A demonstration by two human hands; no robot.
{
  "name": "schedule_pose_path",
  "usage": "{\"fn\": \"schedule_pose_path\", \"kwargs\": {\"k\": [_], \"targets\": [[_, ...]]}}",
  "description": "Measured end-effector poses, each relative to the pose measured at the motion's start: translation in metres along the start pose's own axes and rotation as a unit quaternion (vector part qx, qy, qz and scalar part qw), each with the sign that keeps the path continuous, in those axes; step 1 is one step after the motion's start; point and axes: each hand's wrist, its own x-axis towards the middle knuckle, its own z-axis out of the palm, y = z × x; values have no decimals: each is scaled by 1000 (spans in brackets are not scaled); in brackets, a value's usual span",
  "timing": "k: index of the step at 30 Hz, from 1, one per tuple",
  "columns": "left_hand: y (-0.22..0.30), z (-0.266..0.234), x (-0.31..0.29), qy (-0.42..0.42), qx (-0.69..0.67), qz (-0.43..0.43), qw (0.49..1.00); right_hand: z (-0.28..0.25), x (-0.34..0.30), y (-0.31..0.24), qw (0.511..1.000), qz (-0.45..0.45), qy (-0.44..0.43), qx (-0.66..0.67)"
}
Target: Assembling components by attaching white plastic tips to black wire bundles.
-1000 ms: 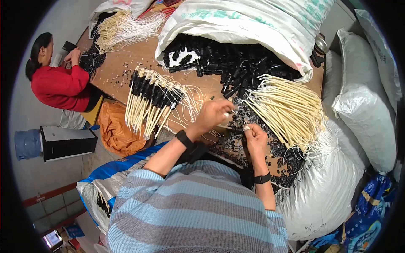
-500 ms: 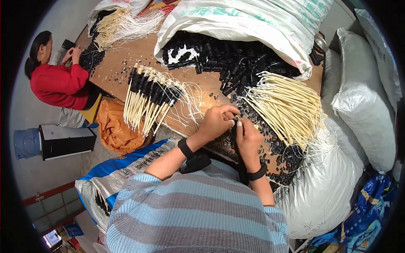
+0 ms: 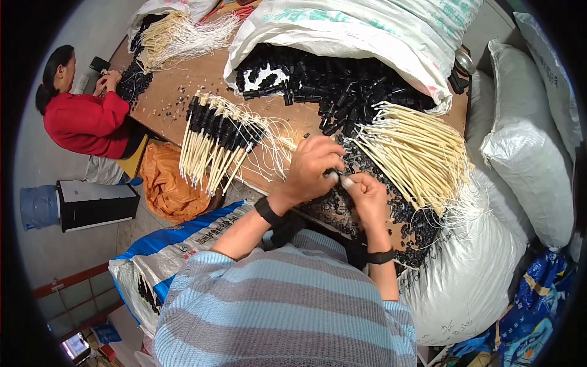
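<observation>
Both hands meet at the table's near edge, fingertips almost touching. My left hand (image 3: 313, 170) is closed with its fingers curled round a small dark piece, mostly hidden. In a pinch at the same spot, my right hand (image 3: 369, 194) has thumb and fingers on that piece, whose kind I cannot make out. Loose little black parts (image 3: 400, 214) are strewn under and around my hands. To the right lies a fan of cream-coloured sticks (image 3: 416, 159) with white wires. Left of my hands, a row of similar sticks with black sockets (image 3: 220, 131) lies with wires trailing.
An open white woven sack (image 3: 348, 27) spills black sockets (image 3: 336, 85) across the far side of the brown table (image 3: 168, 122). Full sacks (image 3: 526, 140) crowd the right. A person in a red top (image 3: 85, 125) works at the far left, beside an orange bag (image 3: 174, 183).
My left hand has turned, its back rolling up and its fingers curling in over the piece. My right hand has shifted slightly right and down.
</observation>
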Motion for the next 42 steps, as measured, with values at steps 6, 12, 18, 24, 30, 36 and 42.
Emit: {"fn": "schedule_pose_path", "kwargs": {"k": [6, 12, 18, 24, 30, 36, 42], "targets": [[-24, -4, -10, -206, -4, -14, 979, -12, -5, 1, 998, -25, -30, 53], [-22, -3, -16, -201, -41, -98, 974, -3, -13, -7, 817, -369, 65, -437], [-2, -9, -12, -186, 76, 4, 980, 4, 0, -10, 970, -83, 23, -225], [-18, -27, -27, -97, 70, -31, 992, 29, -7, -25, 895, -262, 38, -359], [-61, -85, -36, 56, 302, -50, 950, 14, 0, -22, 916, -325, 133, -196], [-77, -95, -51, 50, 399, -117, 908, 39, -8, -8, 827, -385, -213, -350], [-80, -90, -55, 45, 424, -136, 894, 41, -13, -1, 849, -316, -247, -345]]}}
